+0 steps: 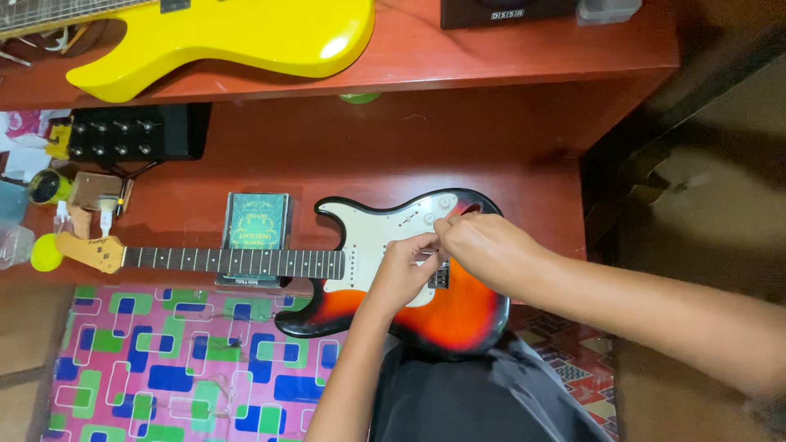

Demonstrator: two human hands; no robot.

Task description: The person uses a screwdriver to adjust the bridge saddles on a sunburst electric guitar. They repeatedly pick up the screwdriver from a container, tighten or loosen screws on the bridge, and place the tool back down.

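Observation:
A sunburst electric guitar [458,315] with a white pickguard [377,233] lies flat on a red-brown desk [327,155], its neck [237,262] pointing left. My left hand [401,274] rests on the pickguard near the bridge, fingers curled and pinched on something small that I cannot make out. My right hand [483,245] meets it from the right, fingertips pinched at the same spot by the control knobs. What the fingers grip is hidden.
A yellow guitar body [237,37] lies on the upper shelf. A green box [258,221] sits under the neck. A black pedal unit [123,135] and small bottles [45,188] crowd the left. A patterned mat [188,360] covers the floor.

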